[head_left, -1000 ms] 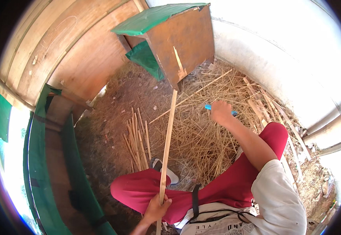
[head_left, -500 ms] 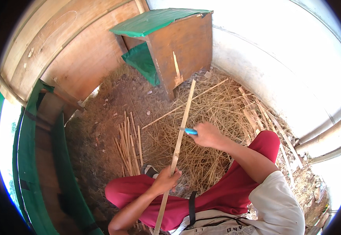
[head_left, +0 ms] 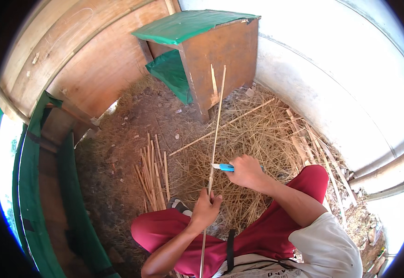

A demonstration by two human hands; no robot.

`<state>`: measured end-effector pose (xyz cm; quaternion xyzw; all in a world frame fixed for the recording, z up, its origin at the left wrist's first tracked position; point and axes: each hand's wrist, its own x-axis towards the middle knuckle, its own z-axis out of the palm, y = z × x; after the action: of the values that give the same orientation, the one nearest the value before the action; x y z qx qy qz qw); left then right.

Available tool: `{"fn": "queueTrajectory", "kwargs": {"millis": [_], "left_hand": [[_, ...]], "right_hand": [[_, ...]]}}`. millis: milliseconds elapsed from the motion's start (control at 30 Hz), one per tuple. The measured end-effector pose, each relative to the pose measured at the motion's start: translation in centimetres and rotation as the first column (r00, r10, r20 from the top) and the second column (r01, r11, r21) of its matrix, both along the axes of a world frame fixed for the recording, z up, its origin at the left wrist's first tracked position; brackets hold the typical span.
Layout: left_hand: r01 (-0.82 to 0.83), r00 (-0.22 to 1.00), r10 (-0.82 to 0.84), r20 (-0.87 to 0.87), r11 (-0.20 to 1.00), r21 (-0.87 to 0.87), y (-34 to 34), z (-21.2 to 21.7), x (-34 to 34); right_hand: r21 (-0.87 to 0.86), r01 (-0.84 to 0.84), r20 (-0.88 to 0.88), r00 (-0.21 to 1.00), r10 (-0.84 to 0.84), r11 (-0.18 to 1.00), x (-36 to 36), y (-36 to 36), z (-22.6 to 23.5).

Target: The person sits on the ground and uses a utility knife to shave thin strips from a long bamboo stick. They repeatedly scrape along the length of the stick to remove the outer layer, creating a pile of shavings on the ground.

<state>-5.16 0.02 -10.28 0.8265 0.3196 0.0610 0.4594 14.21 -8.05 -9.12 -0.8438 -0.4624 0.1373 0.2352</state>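
Observation:
My left hand (head_left: pixel 205 209) grips a long thin bamboo strip (head_left: pixel 216 129) that runs from my lap up toward the wooden box. My right hand (head_left: pixel 244 172) holds a blue utility knife (head_left: pixel 223 167), its blade resting against the strip just above my left hand. I sit on the ground in red trousers (head_left: pixel 257 241), knees bent. A bundle of cut bamboo sticks (head_left: pixel 152 173) lies on the dirt to the left of my knee.
A wooden box with a green top (head_left: pixel 197 25) stands at the back. Straw-like shavings (head_left: pixel 257 134) cover the ground. Longer split strips (head_left: pixel 306 148) lie by the white wall at right. A green-edged board (head_left: pixel 35 185) runs along the left.
My right hand came back from the shavings with the knife and set it against the strip. My left hand slid up the strip, which now stands more upright.

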Motion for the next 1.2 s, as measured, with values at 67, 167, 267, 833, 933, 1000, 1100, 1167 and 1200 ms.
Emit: {"fn": "queueTrajectory", "kwargs": {"millis": [67, 167, 267, 833, 933, 1000, 1100, 1167, 1200], "left_hand": [[-0.030, 0.993, 0.026, -0.111, 0.999, -0.037, -0.5, 1.1, 0.5], [-0.043, 0.994, 0.036, -0.108, 0.997, -0.067, -0.6, 1.0, 0.6], [-0.044, 0.992, 0.038, -0.123, 0.998, -0.047, -0.8, 1.9, 0.3], [-0.075, 0.955, 0.018, -0.296, 0.981, -0.181, -1.3, 1.8, -1.2], [-0.066, 0.952, -0.004, -0.308, 0.974, -0.217, -1.1, 1.9, -1.6], [-0.047, 0.950, -0.011, -0.311, 0.983, -0.179, -0.9, 1.7, -2.0], [0.008, 0.950, -0.027, -0.310, 0.998, -0.063, -0.8, 0.7, -2.4], [0.028, 0.941, -0.043, -0.336, 0.998, -0.049, -0.7, 1.0, -2.3], [0.022, 0.941, -0.041, -0.335, 0.998, -0.059, -0.7, 1.1, -2.2]], "right_hand": [[0.027, 0.010, -0.028, 1.000, -0.009, 1.000, -0.3, 0.2, -0.2], [-0.028, -0.016, 0.061, 0.998, 0.018, 0.999, -0.5, 0.4, 0.0], [-0.122, -0.048, 0.074, 0.996, 0.057, 0.991, -0.3, 0.4, -0.5], [-0.071, -0.011, 0.183, 0.983, 0.024, 0.997, -0.9, 1.6, -5.5], [-0.073, -0.006, 0.177, 0.984, 0.019, 0.997, -0.8, 1.8, -5.5], [-0.065, -0.015, 0.153, 0.988, 0.024, 0.998, -0.8, 1.9, -5.3], [-0.030, -0.024, 0.142, 0.989, 0.029, 0.999, -0.7, 2.1, -5.2], [-0.013, -0.037, 0.168, 0.985, 0.039, 0.999, -0.7, 2.2, -5.6], [-0.022, -0.016, 0.172, 0.985, 0.020, 1.000, -0.5, 2.3, -5.6]]}}
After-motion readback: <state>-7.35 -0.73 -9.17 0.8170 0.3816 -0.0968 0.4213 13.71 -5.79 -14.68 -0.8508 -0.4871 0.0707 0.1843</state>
